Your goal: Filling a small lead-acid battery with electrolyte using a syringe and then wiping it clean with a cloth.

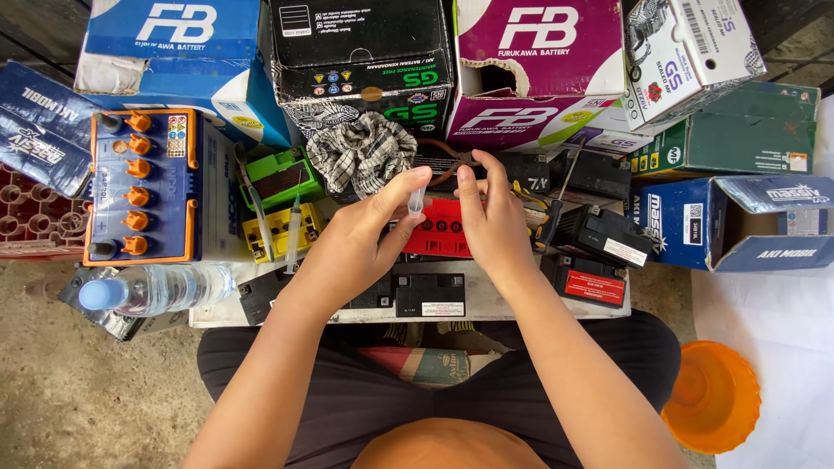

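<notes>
My left hand (pixel 365 227) and my right hand (pixel 488 215) meet over a low bench. Between their fingertips they hold a small clear plastic tube (pixel 417 201), upright, just above a red-topped battery (pixel 439 230). The left thumb and forefinger pinch its top; the right forefinger touches it from the right side. Small black batteries (pixel 430 295) lie below the hands near the bench's front edge.
A large blue battery with orange caps (pixel 143 184) stands at left, next to green (pixel 276 176) and yellow (pixel 280 230) batteries and a syringe (pixel 294 227). A water bottle (pixel 156 289) lies front left. Cardboard boxes (pixel 360 52) line the back. A checked cloth (pixel 363 152) and an orange bowl (pixel 712 395) are nearby.
</notes>
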